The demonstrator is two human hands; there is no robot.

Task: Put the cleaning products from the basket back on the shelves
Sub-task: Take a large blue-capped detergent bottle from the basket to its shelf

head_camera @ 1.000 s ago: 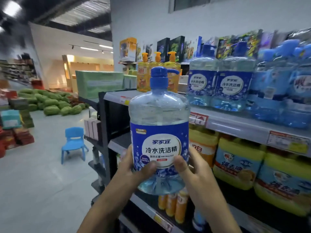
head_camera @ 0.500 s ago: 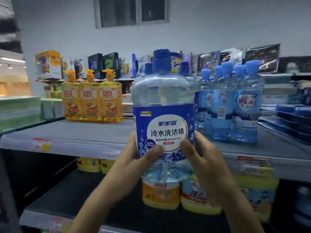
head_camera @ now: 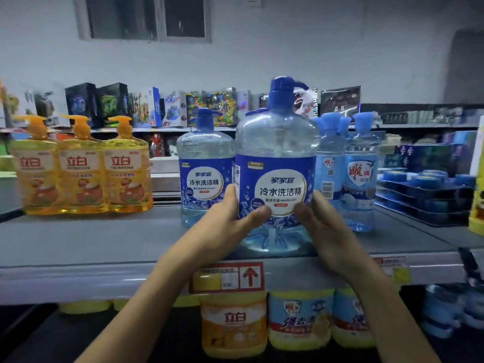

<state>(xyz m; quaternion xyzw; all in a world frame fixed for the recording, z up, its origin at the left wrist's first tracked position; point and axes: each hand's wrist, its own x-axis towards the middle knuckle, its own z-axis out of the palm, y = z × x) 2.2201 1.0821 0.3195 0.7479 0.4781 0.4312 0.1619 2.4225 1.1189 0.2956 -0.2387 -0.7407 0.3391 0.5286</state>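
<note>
Hands first: my left hand [head_camera: 225, 224] and right hand [head_camera: 322, 226] are wrapped round the low part of the big clear dish soap bottle [head_camera: 277, 179], one on each side, thumbs on its shiny blue label. It stands straight up, blue cap on top, at the front edge of the grey shelf [head_camera: 91, 247]; I cannot tell if its round bottom touches down. Its twin bottle [head_camera: 205, 174] sits just behind on the left, so I think I should push straight back.

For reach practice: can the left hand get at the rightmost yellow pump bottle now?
Probably not yet: the left hand grips the blue bottle, though nothing stands between it and the yellow bottle.
</note>
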